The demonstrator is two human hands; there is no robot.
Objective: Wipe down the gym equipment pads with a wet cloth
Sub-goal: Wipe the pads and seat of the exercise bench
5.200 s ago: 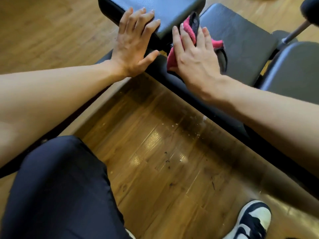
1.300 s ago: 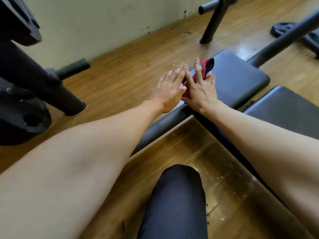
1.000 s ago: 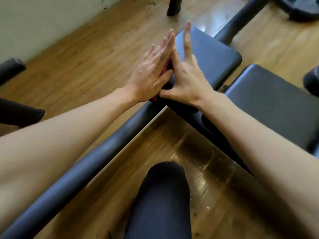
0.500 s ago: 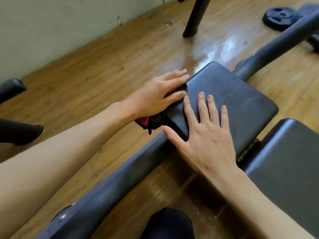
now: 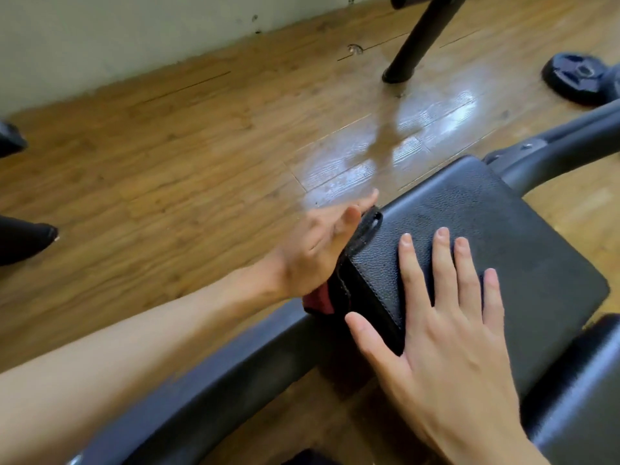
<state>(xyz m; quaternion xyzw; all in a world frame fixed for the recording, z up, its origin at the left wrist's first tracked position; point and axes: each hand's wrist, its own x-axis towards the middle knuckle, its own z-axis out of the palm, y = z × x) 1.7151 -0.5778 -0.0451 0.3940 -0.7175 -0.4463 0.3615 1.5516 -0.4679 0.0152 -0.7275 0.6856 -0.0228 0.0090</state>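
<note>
A black textured bench pad (image 5: 503,229) fills the middle right. My right hand (image 5: 446,330) lies flat on its near corner with the fingers spread. My left hand (image 5: 318,246), blurred by motion, presses a red and black cloth (image 5: 322,300) against the pad's left side face with straight fingers. Only the cloth's lower red corner and a black loop at the top show; the rest is hidden between the hand and the pad.
A grey metal frame bar (image 5: 218,380) runs from the lower left under the pad. A second black pad (image 5: 580,397) lies at the lower right. On the wooden floor stand a black leg (image 5: 412,45) and a weight plate (image 5: 577,75) at the far right.
My left hand has slid along the pad's side edge with the cloth, its fingers now off the top. My right hand stays flat on the pad. The view has come closer.
</note>
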